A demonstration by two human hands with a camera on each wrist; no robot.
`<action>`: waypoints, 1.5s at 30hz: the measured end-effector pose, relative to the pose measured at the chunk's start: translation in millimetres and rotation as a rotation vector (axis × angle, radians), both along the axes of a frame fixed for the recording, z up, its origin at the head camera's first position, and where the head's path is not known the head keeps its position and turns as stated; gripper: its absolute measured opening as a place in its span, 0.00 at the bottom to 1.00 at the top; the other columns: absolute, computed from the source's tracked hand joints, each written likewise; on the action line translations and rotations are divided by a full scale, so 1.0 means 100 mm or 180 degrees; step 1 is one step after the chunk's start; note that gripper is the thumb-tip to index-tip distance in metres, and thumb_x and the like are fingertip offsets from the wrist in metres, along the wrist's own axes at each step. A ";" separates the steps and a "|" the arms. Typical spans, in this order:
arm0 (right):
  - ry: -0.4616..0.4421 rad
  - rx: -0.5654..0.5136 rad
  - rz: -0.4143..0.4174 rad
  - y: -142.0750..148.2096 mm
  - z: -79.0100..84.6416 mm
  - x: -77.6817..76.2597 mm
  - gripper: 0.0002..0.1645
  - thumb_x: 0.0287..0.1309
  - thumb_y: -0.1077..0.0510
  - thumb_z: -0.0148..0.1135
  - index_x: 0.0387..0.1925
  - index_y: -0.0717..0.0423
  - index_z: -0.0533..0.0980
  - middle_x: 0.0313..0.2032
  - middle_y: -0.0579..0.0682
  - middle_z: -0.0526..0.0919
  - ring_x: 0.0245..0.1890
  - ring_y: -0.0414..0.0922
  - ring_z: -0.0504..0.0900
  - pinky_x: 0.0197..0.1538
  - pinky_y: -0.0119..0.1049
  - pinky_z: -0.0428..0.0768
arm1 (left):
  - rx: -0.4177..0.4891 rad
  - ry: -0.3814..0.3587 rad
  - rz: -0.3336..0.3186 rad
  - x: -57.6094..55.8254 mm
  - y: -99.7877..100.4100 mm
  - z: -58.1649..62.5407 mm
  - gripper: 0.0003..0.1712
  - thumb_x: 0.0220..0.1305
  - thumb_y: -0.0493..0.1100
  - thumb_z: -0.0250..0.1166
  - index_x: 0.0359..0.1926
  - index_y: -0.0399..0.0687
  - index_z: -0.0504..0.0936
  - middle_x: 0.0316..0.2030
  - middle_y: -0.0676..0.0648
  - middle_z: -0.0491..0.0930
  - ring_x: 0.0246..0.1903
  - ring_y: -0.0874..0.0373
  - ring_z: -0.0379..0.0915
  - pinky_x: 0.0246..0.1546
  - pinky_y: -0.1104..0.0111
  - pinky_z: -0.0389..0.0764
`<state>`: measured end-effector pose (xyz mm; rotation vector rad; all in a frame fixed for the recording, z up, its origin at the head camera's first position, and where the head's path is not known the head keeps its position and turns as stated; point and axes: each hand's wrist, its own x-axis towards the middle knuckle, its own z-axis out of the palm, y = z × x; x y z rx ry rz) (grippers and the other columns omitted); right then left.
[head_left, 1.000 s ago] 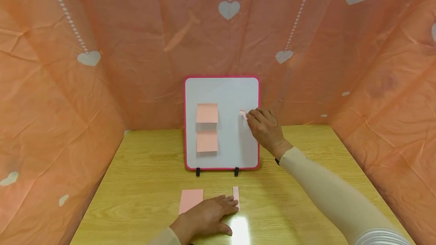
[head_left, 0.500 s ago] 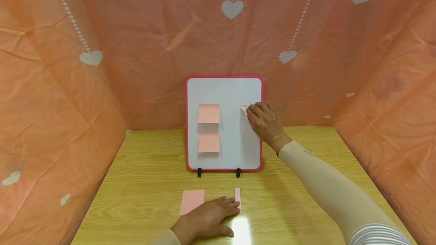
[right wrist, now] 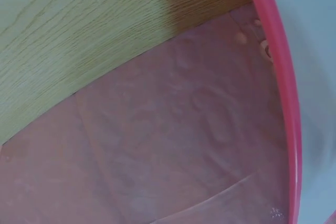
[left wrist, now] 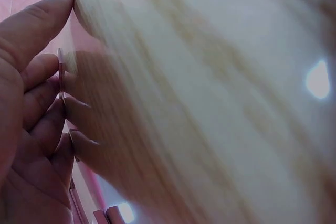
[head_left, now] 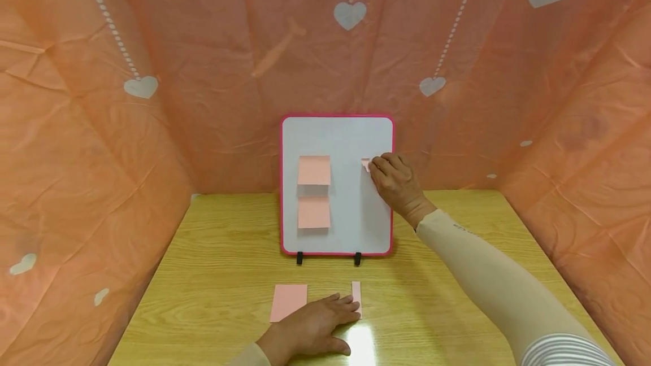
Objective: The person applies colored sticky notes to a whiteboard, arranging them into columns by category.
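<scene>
My right hand (head_left: 399, 188) is raised to the right half of a pink-framed whiteboard (head_left: 341, 137). Its curled fingers pinch a narrow pink sticky note (head_left: 365, 163), whose free end shows against the board left of the fingertips. On the board's left half, an upper pink sticky note (head_left: 313, 170) hangs above a lower pink sticky note (head_left: 313, 212). My left hand (head_left: 315, 326) rests palm down on the table, fingers extended, fingertips over a thin pink sticky strip pad (head_left: 356, 290). Beside its wrist lies a square pink sticky pad (head_left: 289, 301), partly covered by the hand.
Two black feet, including the left foot (head_left: 299, 258), support the board upright on the wooden table (head_left: 224, 242). Orange cloth (head_left: 229, 100) with white hearts walls the back and sides. The right wrist view shows the board's pink frame (right wrist: 286, 87) and the cloth behind.
My right hand has moved slightly up along the board with the narrow sticky note, then stayed nearly still. The whole head view has shifted a little. The left hand keeps its place.
</scene>
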<state>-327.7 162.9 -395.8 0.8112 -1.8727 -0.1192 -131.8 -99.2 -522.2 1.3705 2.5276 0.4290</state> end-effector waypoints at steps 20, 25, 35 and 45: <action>-0.0415 0.0191 -0.0109 0.03 -0.17 0.04 0.10 0.67 0.60 0.71 0.45 0.62 0.87 0.41 0.56 0.89 0.44 0.54 0.84 0.50 0.46 0.84 | -0.0015 -0.0028 0.0018 0.01 -0.02 -0.01 0.40 0.71 0.67 0.63 0.77 0.55 0.72 0.77 0.55 0.67 0.79 0.58 0.60 0.79 0.61 0.65; -0.0442 0.0234 -0.0102 0.03 -0.23 0.04 0.12 0.63 0.59 0.75 0.44 0.62 0.88 0.42 0.55 0.88 0.45 0.54 0.83 0.49 0.45 0.85 | 0.0020 -0.0001 -0.0009 0.01 -0.02 -0.02 0.39 0.72 0.66 0.63 0.77 0.54 0.73 0.77 0.54 0.67 0.79 0.59 0.59 0.80 0.62 0.63; -0.0759 0.0391 -0.0199 0.07 -0.35 0.09 0.20 0.72 0.49 0.65 0.49 0.64 0.82 0.47 0.57 0.85 0.50 0.56 0.81 0.56 0.48 0.85 | -0.0003 -0.0039 0.0028 0.02 -0.01 -0.03 0.39 0.72 0.65 0.63 0.77 0.54 0.72 0.78 0.54 0.66 0.80 0.59 0.58 0.80 0.62 0.62; -0.0543 0.0394 -0.0040 0.11 -0.51 0.13 0.31 0.83 0.46 0.42 0.59 0.65 0.82 0.56 0.60 0.86 0.58 0.58 0.81 0.64 0.53 0.81 | -0.0062 -0.0078 0.0090 0.03 0.00 0.00 0.39 0.72 0.64 0.65 0.77 0.56 0.72 0.78 0.56 0.65 0.80 0.59 0.58 0.80 0.63 0.63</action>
